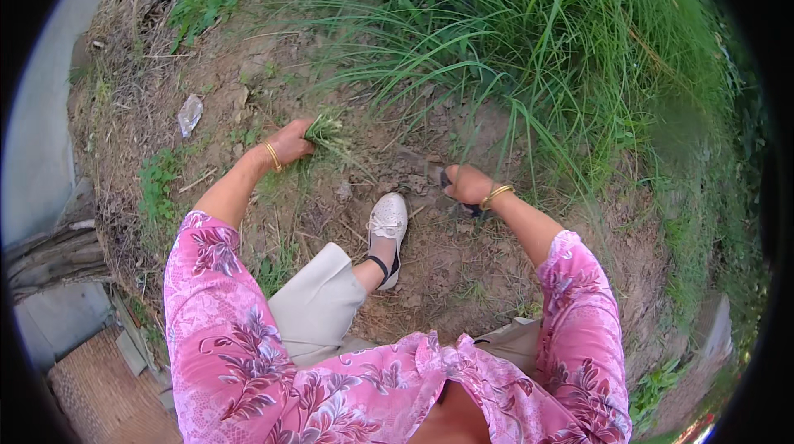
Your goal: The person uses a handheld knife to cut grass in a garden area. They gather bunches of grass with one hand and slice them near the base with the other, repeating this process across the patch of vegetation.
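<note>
A: What does the left hand (291,144) have hold of?

B: A small bunch of green grass (329,134). The fingers are curled closed around one end, and the loose blades fan out to the right of the fist, toward the middle of the view.

A: So the grass lies on the inner side of the grip?

B: Yes, beyond the thumb side, with a few strands trailing down and right over the bare soil (447,278).

A: And the right hand (470,185)?

B: It is closed around a dark-handled tool (446,178). Dark parts show on both sides of the fist: one at its left edge, another just below it. Something thin seems to run left from there over the soil, but it is too blurred for me to tell its shape.

A: Are the bunch and the tool touching?

B: No, they are apart, with soil between them. The white shoe (388,220) is below that gap.

A: Where is the standing grass (562,22)?

B: Above and to the right of the right hand, in a tall, dense clump. Its long blades arch left, and some droop near that fist. A piece of clear plastic (190,115) lies left of the left hand.
</note>
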A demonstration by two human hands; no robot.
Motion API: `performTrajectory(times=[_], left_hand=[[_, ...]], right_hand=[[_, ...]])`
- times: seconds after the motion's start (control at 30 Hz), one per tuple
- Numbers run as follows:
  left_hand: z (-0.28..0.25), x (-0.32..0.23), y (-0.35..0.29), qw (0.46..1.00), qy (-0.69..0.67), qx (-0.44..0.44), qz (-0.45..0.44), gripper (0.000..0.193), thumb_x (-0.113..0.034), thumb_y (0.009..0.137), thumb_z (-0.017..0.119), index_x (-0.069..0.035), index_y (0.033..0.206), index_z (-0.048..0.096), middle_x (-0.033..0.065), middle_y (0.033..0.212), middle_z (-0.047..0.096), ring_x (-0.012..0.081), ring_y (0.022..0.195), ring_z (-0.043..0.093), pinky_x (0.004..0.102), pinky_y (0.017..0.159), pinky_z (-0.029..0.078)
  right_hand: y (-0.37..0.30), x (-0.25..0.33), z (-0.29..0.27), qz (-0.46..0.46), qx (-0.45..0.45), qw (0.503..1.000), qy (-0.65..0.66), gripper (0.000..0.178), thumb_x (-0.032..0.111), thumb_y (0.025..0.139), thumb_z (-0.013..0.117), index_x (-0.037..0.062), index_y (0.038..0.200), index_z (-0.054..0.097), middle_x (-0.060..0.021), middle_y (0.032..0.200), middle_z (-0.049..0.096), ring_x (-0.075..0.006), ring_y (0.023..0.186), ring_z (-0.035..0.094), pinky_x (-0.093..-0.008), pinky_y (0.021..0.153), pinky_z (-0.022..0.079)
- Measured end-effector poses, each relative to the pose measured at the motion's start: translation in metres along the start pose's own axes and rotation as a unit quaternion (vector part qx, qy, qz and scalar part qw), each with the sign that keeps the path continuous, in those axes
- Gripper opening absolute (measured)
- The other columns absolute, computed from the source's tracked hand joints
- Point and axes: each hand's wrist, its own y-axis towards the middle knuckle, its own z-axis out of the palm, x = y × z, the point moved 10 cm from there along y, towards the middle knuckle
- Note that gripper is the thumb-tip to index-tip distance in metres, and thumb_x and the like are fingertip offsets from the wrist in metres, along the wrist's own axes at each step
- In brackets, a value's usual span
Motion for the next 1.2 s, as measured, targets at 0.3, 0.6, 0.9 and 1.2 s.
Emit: performTrajectory(times=[0.3, 0.6, 0.9, 1.2], left_hand=[[0.058, 0.047, -0.081, 0.952, -0.237, -0.167, -0.099, 0.077, -0.004, 0.061, 0.066, -0.007, 0.131, 0.036, 0.0071, 0.109, 0.055, 0.0176, 0.098, 0.049, 0.0303, 0.085, 0.041], [0.256, 0.118, -0.223, 0.892, -0.055, -0.174, -0.413, 0.063, -0.001, 0.07, 0.053, -0.015, 0.128, 0.031, 0.0248, 0.107, 0.055, 0.039, 0.105, 0.051, 0.0511, 0.088, 0.037], [0.189, 0.192, -0.429, 0.83, 0.112, -0.211, -0.504, 0.038, -0.005, 0.077, 0.047, -0.012, 0.114, 0.047, 0.0209, 0.107, 0.057, 0.0382, 0.103, 0.051, 0.0587, 0.087, 0.036], [0.188, 0.243, -0.445, 0.748, -0.275, -0.17, -0.58, 0.094, -0.006, 0.056, 0.079, -0.024, 0.135, 0.031, 0.0142, 0.134, 0.038, 0.0381, 0.115, 0.045, 0.0456, 0.092, 0.042]], right_hand=[[-0.066, -0.022, 0.011, 0.021, -0.006, 0.997, -0.077, 0.03, 0.019, 0.073, 0.064, -0.007, 0.084, 0.055, -0.0284, 0.085, 0.059, -0.0412, 0.085, 0.058, -0.0444, 0.074, 0.046], [-0.089, -0.042, 0.038, 0.014, -0.012, 0.993, -0.115, 0.033, 0.018, 0.074, 0.064, -0.0073, 0.087, 0.048, -0.0289, 0.088, 0.057, -0.0434, 0.088, 0.054, -0.0464, 0.075, 0.045], [-0.093, -0.051, 0.042, 0.043, -0.002, 0.991, -0.127, 0.037, 0.018, 0.077, 0.063, -0.0079, 0.098, 0.047, -0.0301, 0.089, 0.056, -0.0431, 0.086, 0.055, -0.0467, 0.072, 0.046], [-0.097, -0.053, 0.033, 0.04, -0.031, 0.993, -0.107, 0.028, 0.017, 0.076, 0.062, -0.004, 0.087, 0.048, -0.0274, 0.083, 0.058, -0.0441, 0.08, 0.056, -0.0486, 0.068, 0.044]])
